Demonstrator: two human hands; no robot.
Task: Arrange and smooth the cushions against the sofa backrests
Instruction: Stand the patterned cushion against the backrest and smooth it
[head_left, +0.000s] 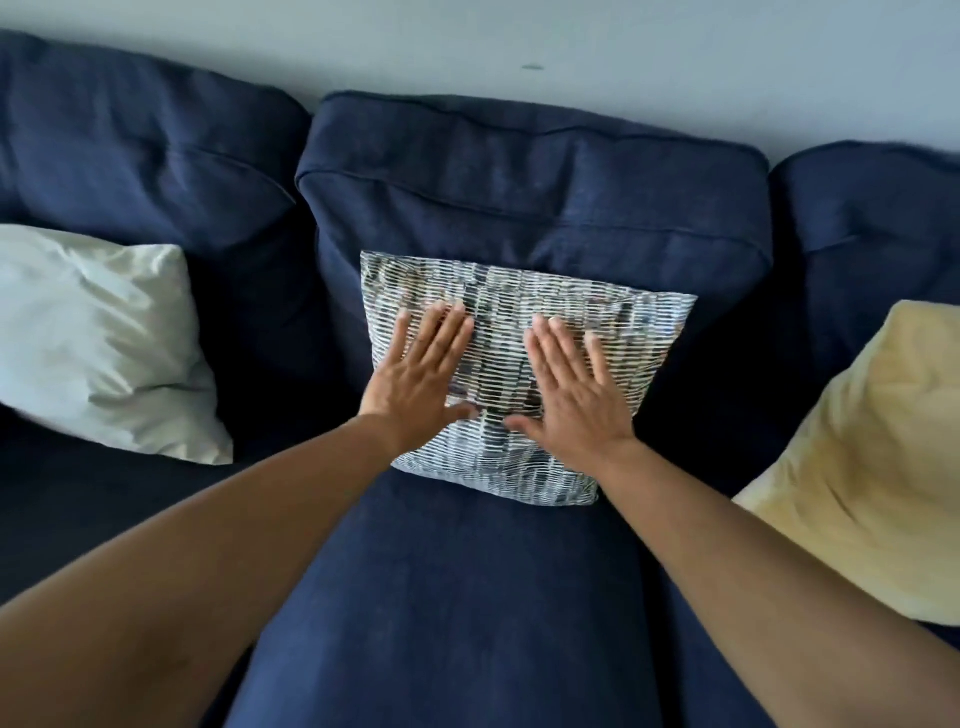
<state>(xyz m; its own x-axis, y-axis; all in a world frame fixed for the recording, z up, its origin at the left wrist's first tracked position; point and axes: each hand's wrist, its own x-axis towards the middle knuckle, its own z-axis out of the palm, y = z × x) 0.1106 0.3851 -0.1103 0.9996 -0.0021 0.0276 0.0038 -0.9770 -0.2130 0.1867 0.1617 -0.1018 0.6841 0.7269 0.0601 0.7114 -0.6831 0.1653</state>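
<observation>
A patterned blue-and-white cushion (644, 332) leans against the middle backrest (530, 192) of a navy sofa. My left hand (415, 374) lies flat on the cushion's left half, fingers spread. My right hand (571, 395) lies flat on its right half, fingers pointing up toward the backrest. Neither hand holds anything. A pale mint cushion (98, 338) rests against the left backrest. A pale yellow cushion (857, 467) leans at the right, partly cut off by the frame edge.
The navy seat cushion (457, 597) stretches toward me below the patterned cushion. A pale wall (519, 47) runs behind the sofa. Left backrest (145, 156) and right backrest (872, 208) flank the middle one.
</observation>
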